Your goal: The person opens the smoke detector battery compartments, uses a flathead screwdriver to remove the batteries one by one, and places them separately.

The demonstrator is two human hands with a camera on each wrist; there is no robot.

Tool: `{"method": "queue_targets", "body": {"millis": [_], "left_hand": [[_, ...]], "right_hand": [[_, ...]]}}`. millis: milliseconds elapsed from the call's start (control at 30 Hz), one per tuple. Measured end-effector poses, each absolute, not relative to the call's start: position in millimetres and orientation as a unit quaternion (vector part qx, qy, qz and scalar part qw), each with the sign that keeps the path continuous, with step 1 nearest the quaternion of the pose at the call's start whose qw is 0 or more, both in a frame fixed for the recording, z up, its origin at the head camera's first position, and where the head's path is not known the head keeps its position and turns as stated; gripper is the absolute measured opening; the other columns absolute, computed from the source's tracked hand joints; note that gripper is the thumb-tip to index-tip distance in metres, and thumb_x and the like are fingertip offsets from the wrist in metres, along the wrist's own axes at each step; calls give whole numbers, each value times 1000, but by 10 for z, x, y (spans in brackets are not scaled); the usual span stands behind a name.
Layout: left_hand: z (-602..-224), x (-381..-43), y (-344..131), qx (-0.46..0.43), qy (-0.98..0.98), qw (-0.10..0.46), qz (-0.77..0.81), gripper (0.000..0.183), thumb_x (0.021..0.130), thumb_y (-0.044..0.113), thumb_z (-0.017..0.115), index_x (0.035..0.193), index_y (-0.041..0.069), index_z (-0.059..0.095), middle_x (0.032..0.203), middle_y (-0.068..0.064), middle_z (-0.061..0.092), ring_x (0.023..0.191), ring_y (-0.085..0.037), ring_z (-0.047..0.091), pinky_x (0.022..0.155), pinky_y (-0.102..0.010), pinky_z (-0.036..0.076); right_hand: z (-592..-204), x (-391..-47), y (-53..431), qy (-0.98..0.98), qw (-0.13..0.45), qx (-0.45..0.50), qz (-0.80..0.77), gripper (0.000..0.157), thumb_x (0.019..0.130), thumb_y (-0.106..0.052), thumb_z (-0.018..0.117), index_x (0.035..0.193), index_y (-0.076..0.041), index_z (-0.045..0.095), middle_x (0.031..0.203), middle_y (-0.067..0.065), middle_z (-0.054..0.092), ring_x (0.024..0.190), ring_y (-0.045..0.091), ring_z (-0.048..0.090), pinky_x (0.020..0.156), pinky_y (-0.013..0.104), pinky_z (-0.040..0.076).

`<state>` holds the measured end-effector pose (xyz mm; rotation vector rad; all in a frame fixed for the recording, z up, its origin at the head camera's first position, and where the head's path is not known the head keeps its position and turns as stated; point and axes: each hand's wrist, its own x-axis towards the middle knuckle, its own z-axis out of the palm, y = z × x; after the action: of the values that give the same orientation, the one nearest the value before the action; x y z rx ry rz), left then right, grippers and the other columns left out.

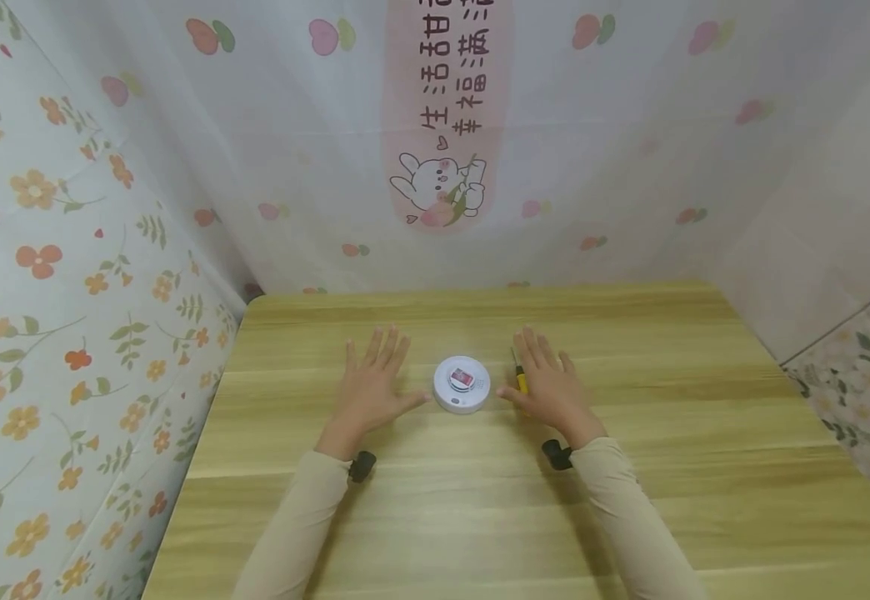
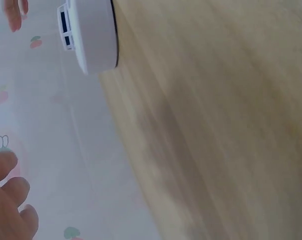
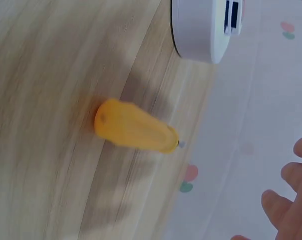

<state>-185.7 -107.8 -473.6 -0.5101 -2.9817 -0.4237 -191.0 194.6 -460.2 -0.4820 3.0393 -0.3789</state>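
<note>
A round white smoke detector with a red and white label on top lies flat on the table between the hands. To its left the left hand is spread, thumb pointing toward the detector, nothing held. On the other side, the right hand also has its fingers extended and holds nothing. Partly hidden beneath that hand is a screwdriver with a yellow handle; in the right wrist view its handle lies fully visible on the wood. The left wrist view shows the side of the detector.
The wood-grain table ends at a back edge against a white curtain with fruit prints and a cartoon rabbit. A floral cloth hangs along the left side. Each wrist wears a small black camera.
</note>
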Motion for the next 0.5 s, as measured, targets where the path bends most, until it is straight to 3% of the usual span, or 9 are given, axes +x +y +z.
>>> {"method": "queue_targets", "body": {"millis": [500], "left_hand": [[-4891,-1938,-942,-201,-950,26,-236,102,74,63,71,152,14,29,158,-14,26,147,-34,22,114,-65,12]], "right_hand": [[-4686,-1927,1781,972,7,-188,-139,100,84,-53,66,154,-5,15,161,17,15,143,43,25,108,65,27]]}}
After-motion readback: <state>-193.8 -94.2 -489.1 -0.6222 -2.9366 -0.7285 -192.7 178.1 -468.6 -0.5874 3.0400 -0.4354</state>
